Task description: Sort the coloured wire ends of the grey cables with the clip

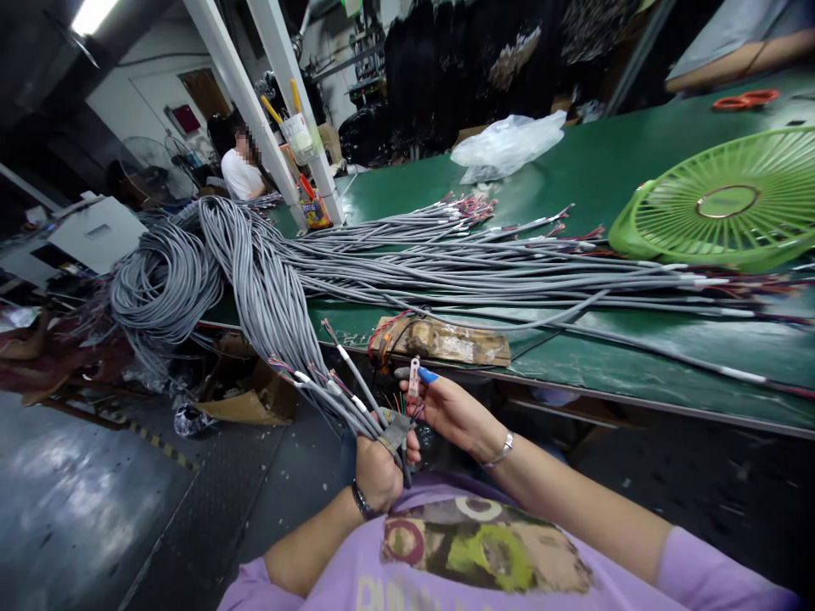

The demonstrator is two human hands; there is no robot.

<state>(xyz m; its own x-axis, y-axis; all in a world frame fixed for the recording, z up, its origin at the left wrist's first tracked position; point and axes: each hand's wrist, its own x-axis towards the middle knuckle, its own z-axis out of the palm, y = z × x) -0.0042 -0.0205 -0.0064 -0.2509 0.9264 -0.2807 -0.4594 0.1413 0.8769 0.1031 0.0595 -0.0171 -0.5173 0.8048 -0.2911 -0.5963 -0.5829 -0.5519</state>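
My left hand (379, 471) is closed around a bundle of grey cables (344, 403), with a grey band (396, 431) wrapped round them by the fingers. The cable ends have white sleeves and thin coloured wires fanning out. Just right of it, my right hand (455, 413) pinches a small, pale, flat piece with a hole (414, 379) between thumb and finger. A blue cover (427, 375) sits on one fingertip. Thin coloured wires (400, 400) stick up close to the right fingers; whether they are touched I cannot tell.
Long grey cables (446, 271) lie across the green table (375, 187), and coils (166, 276) hang over its left end. A worn wooden block (446, 339) lies at the front edge. A green fan (726, 204), orange scissors (744, 100) and a plastic bag (509, 144) are farther back. Another person (242, 170) sits behind.
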